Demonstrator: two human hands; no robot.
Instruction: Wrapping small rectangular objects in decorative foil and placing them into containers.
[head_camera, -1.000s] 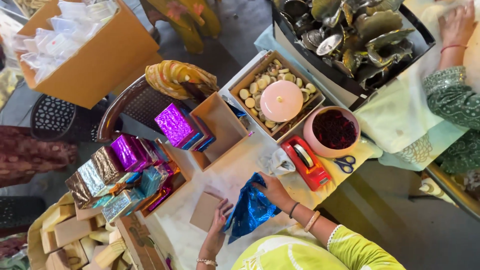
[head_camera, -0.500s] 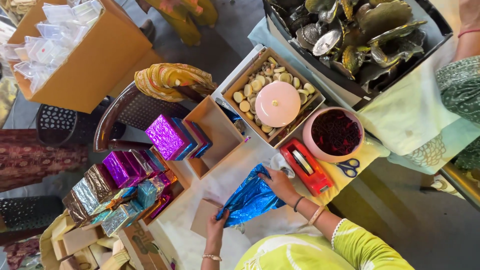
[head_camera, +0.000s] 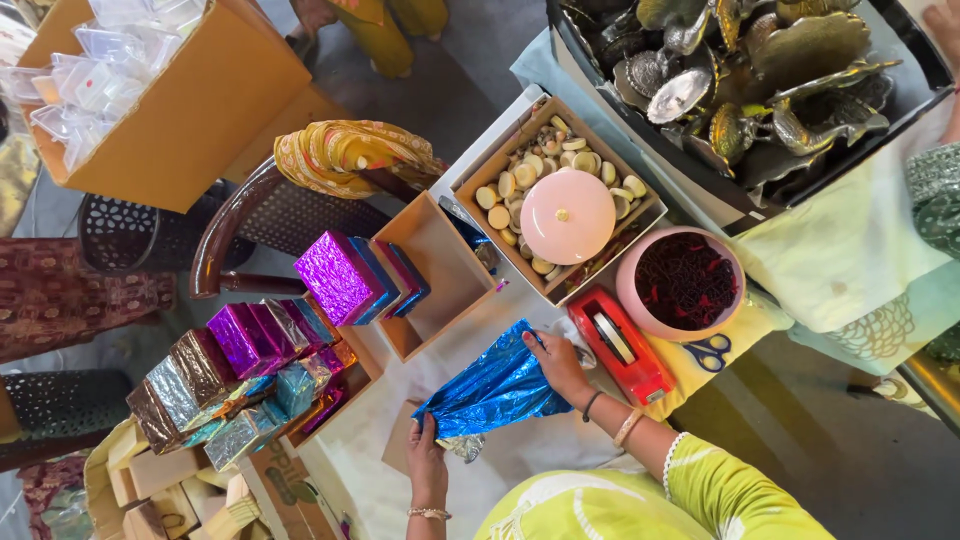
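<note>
As I view the table from above, my right hand (head_camera: 560, 365) pinches the upper end of the blue foil sheet (head_camera: 495, 392), while my left hand (head_camera: 428, 462) grips its lower corner over a small brown box (head_camera: 402, 450). Just beside the right hand lie a red tape dispenser (head_camera: 620, 345) and a pink bowl (head_camera: 682, 283); blue-handled scissors (head_camera: 708, 352) rest near the bowl.

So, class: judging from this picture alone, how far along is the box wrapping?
Done: a stack of foil-wrapped boxes sits left of the table. In hand: the left hand and right hand stretch a blue foil sheet over a plain brown box. Left: that box is still bare, and unwrapped brown boxes wait at lower left.
</note>
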